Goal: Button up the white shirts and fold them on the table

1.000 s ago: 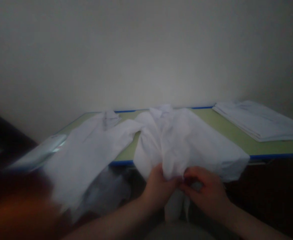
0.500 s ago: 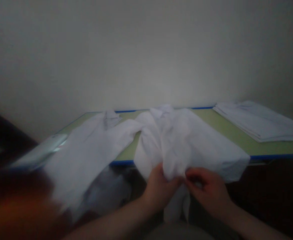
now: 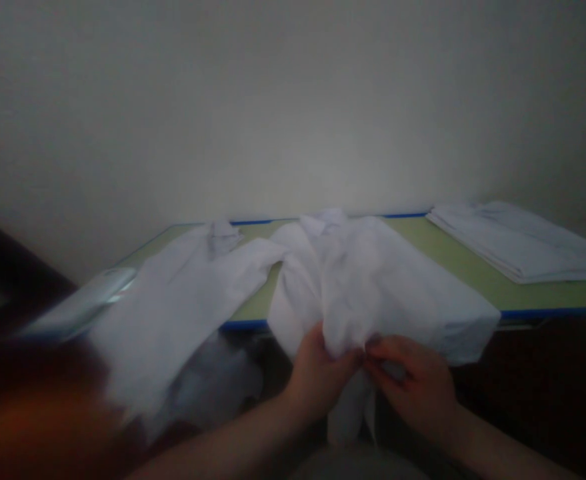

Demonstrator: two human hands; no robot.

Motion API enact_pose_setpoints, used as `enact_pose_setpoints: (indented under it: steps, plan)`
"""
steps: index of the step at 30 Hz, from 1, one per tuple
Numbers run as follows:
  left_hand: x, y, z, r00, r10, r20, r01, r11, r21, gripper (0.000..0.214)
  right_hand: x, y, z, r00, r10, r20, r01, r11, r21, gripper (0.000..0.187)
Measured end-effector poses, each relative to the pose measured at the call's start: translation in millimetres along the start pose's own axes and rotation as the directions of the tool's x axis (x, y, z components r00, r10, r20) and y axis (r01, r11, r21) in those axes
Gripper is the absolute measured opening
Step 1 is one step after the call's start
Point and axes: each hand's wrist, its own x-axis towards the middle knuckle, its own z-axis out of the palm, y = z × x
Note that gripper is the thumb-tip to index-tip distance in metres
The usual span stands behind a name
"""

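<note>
A white long-sleeved shirt (image 3: 353,280) lies across the table, its collar toward the wall and its lower part hanging over the front edge. My left hand (image 3: 320,373) grips the shirt's front with the thumb pointing right. Close beside it, my right hand (image 3: 413,377) pinches the same cloth between thumb and fingers. The fingertips of both hands nearly meet at the shirt's front. Blur hides any small button there. One sleeve stretches left onto a second white garment (image 3: 173,313), which also drapes over the edge.
The green table (image 3: 413,247) has a blue rim and stands against a pale wall (image 3: 293,107). Folded white clothes (image 3: 527,240) are stacked at its right end. A blurred pale item (image 3: 83,303), perhaps a plastic packet, lies at the left end. Whitish material (image 3: 217,383) shows below the table edge.
My right hand has shifted slightly left, closer to my left thumb. Both hands stay on the shirt, and the other things have not moved.
</note>
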Motion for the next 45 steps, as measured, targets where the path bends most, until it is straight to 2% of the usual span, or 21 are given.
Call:
enact_pose_setpoints:
  steps: [3, 7, 13, 20, 29, 32, 34, 36, 39, 42, 45]
  plan:
    - [1, -1, 1.3, 0.999, -0.01, -0.04, 0.01, 1.0, 0.008, 0.038, 1, -2, 2, 0.999, 0.004, -0.033, -0.006, 0.999, -0.037, 0.009]
    - [1, -3, 2.5, 0.999, -0.034, -0.035, 0.033, 0.999, -0.028, 0.039, 2, 0, 2, 0.999, 0.01, -0.037, -0.012, 0.999, -0.053, 0.009]
    - [0, -10, 1.2, 0.998, -0.053, -0.021, 0.052, 0.997, -0.061, 0.043, 3, 5, -5, 0.988, -0.14, 0.062, 0.14, 0.99, 0.018, 0.018]
    - [1, -12, 1.6, 0.998, -0.047, 0.044, 0.052, 0.992, -0.119, 0.038, 3, 8, -3, 0.996, -0.063, 0.058, 0.063, 0.998, 0.007, 0.01]
    - [-3, -9, 3.1, 0.99, -0.122, 0.065, 0.134, 0.966, -0.221, 0.04, 0, 8, 1, 0.992, -0.128, 0.022, 0.129, 0.989, -0.07, 0.011]
    - [-6, -8, 4.3, 0.991, -0.126, 0.038, 0.131, 0.978, -0.16, 0.045, 0, 6, 2, 0.988, -0.152, 0.005, 0.152, 0.984, -0.098, 0.013]
    - [-6, -8, 4.9, 0.993, -0.118, 0.017, 0.119, 0.989, -0.09, 0.038, -1, 5, 4, 0.989, -0.148, 0.02, 0.149, 0.986, -0.077, 0.015]
    - [-4, -8, 5.4, 0.996, -0.091, 0.014, 0.092, 0.994, -0.055, 0.031, -3, 5, 6, 0.995, -0.091, 0.039, 0.092, 0.995, -0.036, 0.013]
    - [-3, -10, 6.3, 0.999, -0.047, -0.003, 0.047, 0.998, -0.035, 0.03, -4, 5, 8, 0.995, 0.091, 0.049, -0.092, 0.996, 0.012, 0.009]
    - [-3, -14, 7.2, 0.999, -0.031, -0.031, 0.031, 0.999, 0.009, 0.031, -3, 4, 8, 0.966, 0.244, 0.083, -0.247, 0.969, 0.029, 0.01]
    - [-3, -16, 8.1, 0.999, -0.005, -0.033, 0.006, 0.999, 0.039, 0.033, 1, 2, 7, 0.93, 0.336, 0.152, -0.346, 0.937, 0.05, 0.018]
